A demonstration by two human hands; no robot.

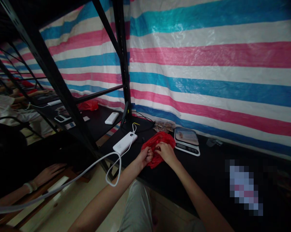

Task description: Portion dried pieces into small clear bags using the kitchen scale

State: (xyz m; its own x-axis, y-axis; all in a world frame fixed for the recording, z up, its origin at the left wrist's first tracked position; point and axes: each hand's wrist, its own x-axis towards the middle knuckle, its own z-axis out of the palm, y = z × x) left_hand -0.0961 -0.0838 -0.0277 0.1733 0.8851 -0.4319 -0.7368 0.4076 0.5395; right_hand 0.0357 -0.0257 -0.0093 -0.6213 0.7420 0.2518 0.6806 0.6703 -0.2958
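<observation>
A white power bank [125, 142] and scale [187, 141] lie on the dark table [208, 167], perhaps snack packets [164, 126] behind.

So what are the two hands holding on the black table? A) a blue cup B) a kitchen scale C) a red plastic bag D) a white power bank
C: the left hand and the right hand both grip the crumpled red plastic bag, while the white power bank and the scale lie untouched beside it.

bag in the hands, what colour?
Red plastic bag, gripped by both hands; head view.
</observation>
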